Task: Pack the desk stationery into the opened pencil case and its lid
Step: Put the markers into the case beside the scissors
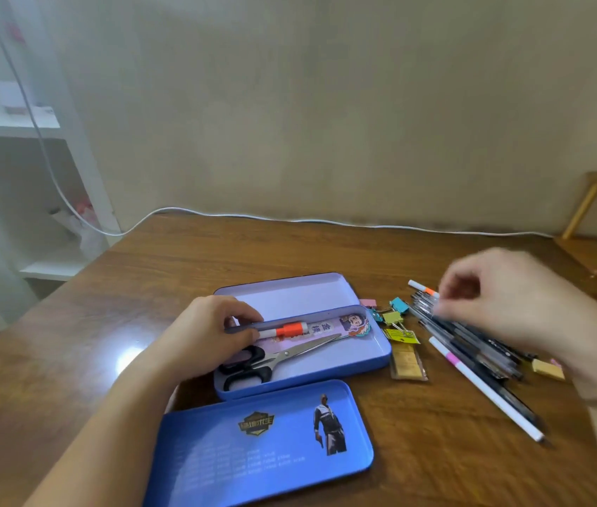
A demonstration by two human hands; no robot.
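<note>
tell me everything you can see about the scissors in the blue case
The scissors have black plastic loop handles and plain silver metal blades, closed together. They lie flat inside the open blue pencil case, handles toward the near left corner, blades pointing up and right toward a cartoon-printed bookmark. The left hand rests just above the handles, partly overlapping them; whether it touches them is unclear.

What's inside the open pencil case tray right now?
In the tray: black-handled scissors, an orange-capped white marker and a cartoon bookmark. The left hand covers the tray's left end, so anything beneath it is hidden.
</note>
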